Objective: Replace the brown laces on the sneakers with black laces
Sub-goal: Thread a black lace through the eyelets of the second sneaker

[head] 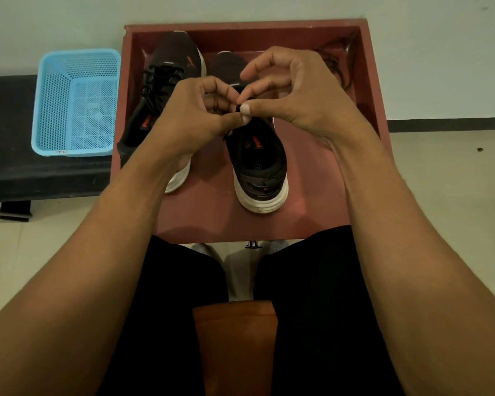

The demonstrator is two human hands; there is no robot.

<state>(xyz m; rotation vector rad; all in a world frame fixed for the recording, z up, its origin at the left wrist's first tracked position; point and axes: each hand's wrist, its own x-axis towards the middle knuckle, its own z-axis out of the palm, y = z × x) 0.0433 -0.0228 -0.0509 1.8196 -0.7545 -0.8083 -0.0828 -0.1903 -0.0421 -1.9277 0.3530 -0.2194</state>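
Two dark sneakers with white soles stand in a reddish-brown tray (pixel 375 90). The left sneaker (pixel 160 90) is laced with black laces (pixel 157 81). Over the tongue of the right sneaker (pixel 257 161) my left hand (pixel 192 115) and my right hand (pixel 295 92) meet. Both pinch the black lace (pixel 237 107) between thumb and fingers. The hands hide the lace's run through the eyelets. Brown laces (pixel 337 64) lie in a loose heap in the tray's far right corner.
A light blue perforated plastic basket (pixel 75 101) sits on a dark bench (pixel 9 144) left of the tray. A pen (pixel 6 218) lies on the floor below the bench. My legs in dark trousers and an orange-brown stool seat (pixel 235 347) are nearest the camera.
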